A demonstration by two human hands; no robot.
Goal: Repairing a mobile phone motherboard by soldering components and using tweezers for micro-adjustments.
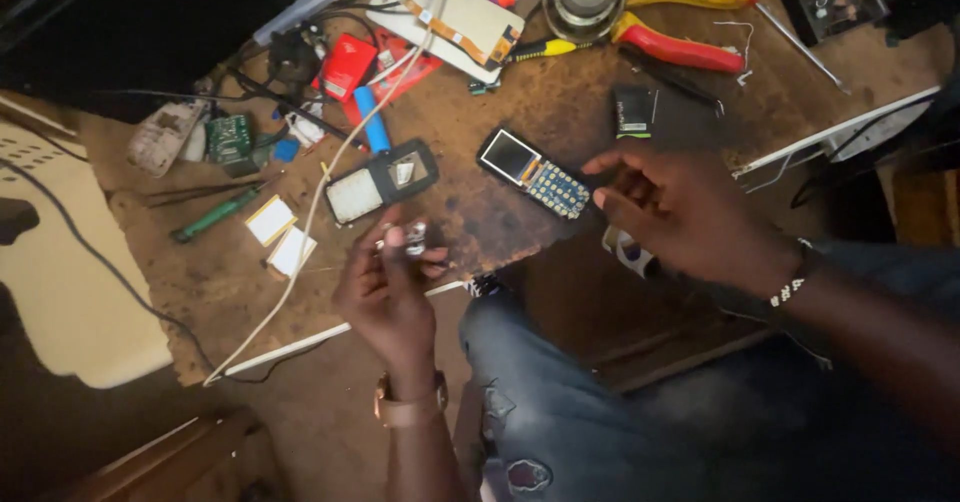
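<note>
Two phones lie opened on the worn workbench (520, 212). The left hand (385, 292) pinches a small silvery part (412, 237). The right hand (680, 212), fingers loosely spread and empty, hovers at three o'clock of the bare keypad phone (533, 173). Reassembly looks unfinished; the back shell (382, 180) lies at ten o'clock.

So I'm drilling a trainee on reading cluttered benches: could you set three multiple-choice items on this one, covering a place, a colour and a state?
1. Where is the small open keypad phone?
A. On the worn brown wooden bench, beside the right hand
B. On the person's lap
C. In the left hand

2. What colour are the pliers' handles?
A. Green
B. Red
C. Black

3. What is the left hand doing?
A. Lying flat, empty
B. Pinching a small shiny metal part
C. Gripping the green screwdriver

Answers:
1 A, it lies on the bench by the fingertips.
2 B, both grips are red.
3 B, the fingers close on the part.
</note>
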